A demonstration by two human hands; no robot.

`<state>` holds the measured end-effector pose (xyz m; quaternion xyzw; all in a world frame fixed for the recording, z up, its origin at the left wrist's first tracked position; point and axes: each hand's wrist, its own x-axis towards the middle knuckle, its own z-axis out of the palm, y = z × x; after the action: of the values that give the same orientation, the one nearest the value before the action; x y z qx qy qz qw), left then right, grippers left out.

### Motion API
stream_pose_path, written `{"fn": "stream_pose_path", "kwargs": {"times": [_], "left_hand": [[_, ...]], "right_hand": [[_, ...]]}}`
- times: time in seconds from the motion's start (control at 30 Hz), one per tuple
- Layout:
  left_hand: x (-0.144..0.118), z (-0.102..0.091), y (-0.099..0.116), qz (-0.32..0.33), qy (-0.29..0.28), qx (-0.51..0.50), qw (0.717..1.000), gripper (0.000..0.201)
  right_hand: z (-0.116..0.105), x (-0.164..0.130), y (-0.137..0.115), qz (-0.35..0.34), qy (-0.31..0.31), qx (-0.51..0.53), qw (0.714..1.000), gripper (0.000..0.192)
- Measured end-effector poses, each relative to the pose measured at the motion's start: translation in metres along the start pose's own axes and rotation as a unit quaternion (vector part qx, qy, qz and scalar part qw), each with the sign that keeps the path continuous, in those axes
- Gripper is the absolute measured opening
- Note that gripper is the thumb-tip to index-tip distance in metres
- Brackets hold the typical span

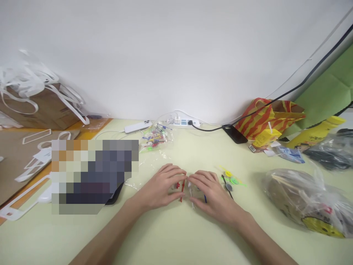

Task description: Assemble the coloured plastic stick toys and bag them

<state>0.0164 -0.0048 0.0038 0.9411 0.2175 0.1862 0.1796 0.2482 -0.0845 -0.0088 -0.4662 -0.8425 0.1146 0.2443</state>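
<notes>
My left hand (164, 186) and my right hand (209, 191) meet over the table, fingertips nearly touching. A small red plastic piece (183, 187) with a thin rod stands between the thumb and fingers of my left hand. In the curled fingers of my right hand is a small white plastic piece (190, 189). A bit of blue (205, 198) shows under the right hand. My fingers hide much of these parts. Just right of my right hand lie similar small pieces with discs and rods: yellow (228, 173), green (234, 180) and black (228, 187).
Behind my hands lies a clear bag (157, 138) of colourful plastic pieces. A power strip (183, 121) runs along the wall, with a white power bank (138, 127) nearby. To the right are a phone (235, 134), a drink carton (264, 140) and a wrapped bundle (300, 202). A blurred-out patch covers a dark object at left.
</notes>
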Motion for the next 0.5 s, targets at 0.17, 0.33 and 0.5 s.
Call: {"fn": "stream_pose_path", "kwargs": {"times": [0.17,0.33,0.5], "left_hand": [[-0.001,0.004,-0.003,-0.016,-0.012,0.001,1.0,0.044],[-0.003,0.008,-0.006,-0.02,-0.001,-0.006,1.0,0.048],[-0.003,0.008,-0.004,-0.018,-0.008,-0.008,1.0,0.05]], "right_hand": [[-0.018,-0.005,0.023,0.032,0.116,-0.054,0.991,0.025],[-0.06,-0.024,0.067,0.134,0.224,-0.137,0.956,0.02],[-0.078,-0.026,0.09,0.157,0.083,-0.093,0.98,0.027]]}}
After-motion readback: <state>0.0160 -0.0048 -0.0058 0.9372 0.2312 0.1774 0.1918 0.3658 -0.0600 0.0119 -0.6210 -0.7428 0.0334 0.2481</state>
